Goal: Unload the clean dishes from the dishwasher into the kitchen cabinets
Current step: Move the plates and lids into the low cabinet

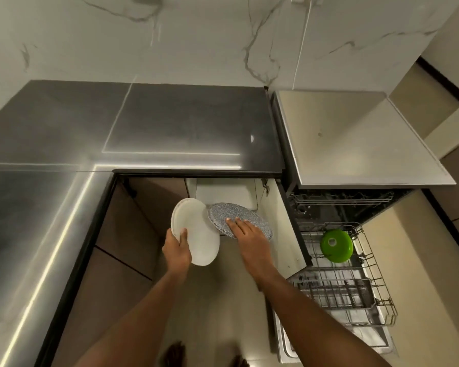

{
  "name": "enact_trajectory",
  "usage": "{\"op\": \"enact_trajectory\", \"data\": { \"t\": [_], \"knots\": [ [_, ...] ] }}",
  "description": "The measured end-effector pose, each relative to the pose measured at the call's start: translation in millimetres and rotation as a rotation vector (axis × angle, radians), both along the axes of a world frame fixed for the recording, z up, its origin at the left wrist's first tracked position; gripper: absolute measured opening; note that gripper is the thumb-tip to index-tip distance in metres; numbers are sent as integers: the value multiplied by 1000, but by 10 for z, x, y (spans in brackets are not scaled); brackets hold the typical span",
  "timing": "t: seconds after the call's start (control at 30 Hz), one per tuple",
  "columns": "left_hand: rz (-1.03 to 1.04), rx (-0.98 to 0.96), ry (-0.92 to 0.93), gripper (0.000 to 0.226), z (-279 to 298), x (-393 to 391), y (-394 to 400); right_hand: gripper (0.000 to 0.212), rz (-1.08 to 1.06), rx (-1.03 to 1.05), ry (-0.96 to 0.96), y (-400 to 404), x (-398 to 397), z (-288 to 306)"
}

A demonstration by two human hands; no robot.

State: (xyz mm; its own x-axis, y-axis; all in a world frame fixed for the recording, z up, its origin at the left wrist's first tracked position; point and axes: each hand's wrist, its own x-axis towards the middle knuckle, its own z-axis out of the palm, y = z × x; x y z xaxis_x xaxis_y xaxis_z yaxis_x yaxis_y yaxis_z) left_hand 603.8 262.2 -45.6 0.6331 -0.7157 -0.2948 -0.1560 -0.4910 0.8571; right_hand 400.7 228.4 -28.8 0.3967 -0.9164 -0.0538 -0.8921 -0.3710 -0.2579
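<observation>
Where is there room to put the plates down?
The dark grey countertop along the marble wall is bare. So is the dishwasher's steel top. The pulled-out wire rack is crowded with tines and a green round lid.

Dark glossy worktop (170, 123) runs in an L. White veined marble wall (196, 43) behind. Beige tiled floor (217, 300) below.

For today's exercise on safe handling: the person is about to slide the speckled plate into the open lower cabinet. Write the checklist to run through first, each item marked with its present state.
1. Cabinet door open: ok.
2. Left hand grips the white plates: ok.
3. Right hand lies flat on the speckled plate: ok.
4. Room on the shelf behind it: cannot tell.
5. Dishwasher rack emptied: not ok, a green lid remains.
</observation>
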Motion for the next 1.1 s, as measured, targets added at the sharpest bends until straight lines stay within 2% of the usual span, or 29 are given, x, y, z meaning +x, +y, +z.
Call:
{"op": "enact_trajectory", "data": {
  "t": [0.2,0.33,0.57,0.67,0.83,0.9,0.97,1.03,1.1],
  "knots": [
    [250,-49,345,43,-721,113,-447,93,45,25,84,-262,193,-702],
    [320,-109,580,40,-1250,8,-910,93,33,-6,93,-597,233,-1277],
    [358,-212,812,38,-2139,-85,-1758,84,-24,-57,62,-1266,214,-2279],
    [306,-289,824,41,-2571,-83,-2022,75,-28,-129,48,-1521,217,-2703],
    [207,-342,729,27,-3203,20,-2332,79,-27,-238,54,-1884,238,-3254],
    [239,-342,782,30,-3351,38,-2488,76,-17,-256,90,-2013,237,-3439],
    [221,-349,785,21,-3448,41,-2619,71,-2,-284,120,-2123,252,-3599],
    [128,-391,691,26,-3507,34,-2723,70,3,-315,108,-2241,265,-3701],
    [5,-383,458,47,-3573,62,-2826,72,-7,-301,81,-2406,255,-3759]
  ]
}}
